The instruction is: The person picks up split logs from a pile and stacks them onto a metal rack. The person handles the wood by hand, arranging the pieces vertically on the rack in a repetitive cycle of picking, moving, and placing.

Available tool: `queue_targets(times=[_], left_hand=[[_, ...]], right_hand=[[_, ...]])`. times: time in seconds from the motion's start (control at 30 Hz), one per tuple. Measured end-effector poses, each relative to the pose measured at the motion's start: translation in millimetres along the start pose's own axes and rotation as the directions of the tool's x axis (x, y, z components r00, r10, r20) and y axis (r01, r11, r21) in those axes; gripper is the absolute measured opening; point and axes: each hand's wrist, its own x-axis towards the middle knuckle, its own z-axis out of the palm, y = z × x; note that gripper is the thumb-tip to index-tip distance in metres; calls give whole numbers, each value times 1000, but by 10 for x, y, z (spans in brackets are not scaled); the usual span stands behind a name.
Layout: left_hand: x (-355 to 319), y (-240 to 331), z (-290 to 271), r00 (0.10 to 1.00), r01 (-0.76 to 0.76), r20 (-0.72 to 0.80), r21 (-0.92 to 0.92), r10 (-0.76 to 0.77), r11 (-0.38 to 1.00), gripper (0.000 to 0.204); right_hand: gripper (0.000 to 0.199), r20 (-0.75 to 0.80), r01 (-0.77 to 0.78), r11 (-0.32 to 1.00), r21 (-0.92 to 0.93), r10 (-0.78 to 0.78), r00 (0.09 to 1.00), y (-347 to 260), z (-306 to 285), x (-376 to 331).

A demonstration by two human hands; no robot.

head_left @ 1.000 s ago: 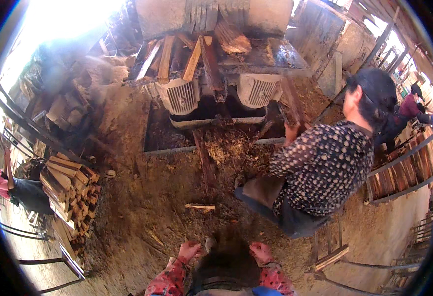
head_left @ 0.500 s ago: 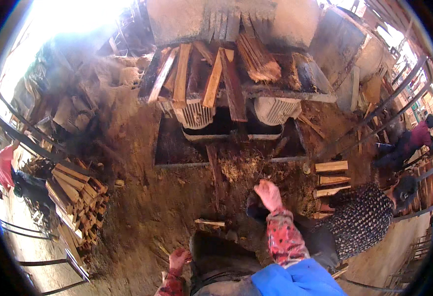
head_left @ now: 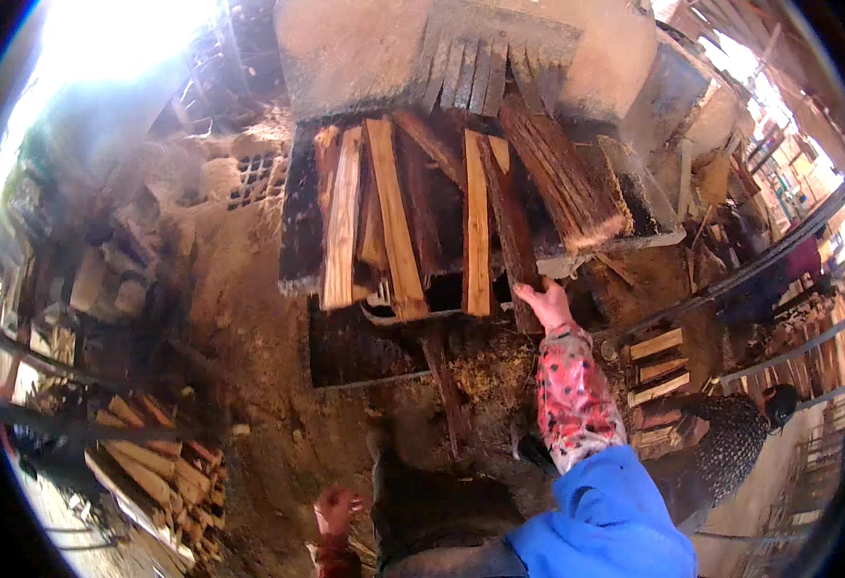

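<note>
The dark, flat metal desk at the frame's upper centre carries a long, dark brown, rough wooden board. The bare right hand touches its lower end; grip unclear. Pinching both edges firmly should limit twisting. The bare left hand, lower centre-left, is blurred, its grip untellable.
</note>
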Motion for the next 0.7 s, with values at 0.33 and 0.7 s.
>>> queue_targets(times=[0.33, 0.7], left_hand=[[1232, 2902, 616, 864, -493, 63, 301, 499, 816, 24], [2150, 3387, 1706, 775, -632, 122, 198, 621, 749, 44]], right_hand=[[109, 95, -87, 946, 311, 61, 994, -599, 1146, -117], [71, -85, 140, 983, -120, -151, 985, -824, 1048, -258]])
